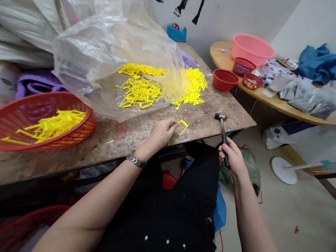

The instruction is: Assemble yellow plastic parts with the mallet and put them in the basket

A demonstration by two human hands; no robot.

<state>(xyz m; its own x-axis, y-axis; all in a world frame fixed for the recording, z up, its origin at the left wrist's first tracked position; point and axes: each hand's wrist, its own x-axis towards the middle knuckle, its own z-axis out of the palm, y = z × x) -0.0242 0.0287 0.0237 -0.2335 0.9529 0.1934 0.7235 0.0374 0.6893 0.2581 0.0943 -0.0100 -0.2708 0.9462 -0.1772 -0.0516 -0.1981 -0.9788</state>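
Observation:
My left hand rests on the worn wooden table and pinches a small yellow plastic frame piece by one end. My right hand is closed round the handle of a small hammer, whose dark head hovers just above the table's near right edge, a short way right of the yellow piece. Behind them a heap of the same yellow pieces spills out of a big clear plastic bag. A red basket at the left holds more yellow pieces.
A round wooden table at the right carries a pink basin, a red bowl, two small red baskets, plastic bags and blue cloth. A blue box stands by the wall. A white fan base sits on the floor.

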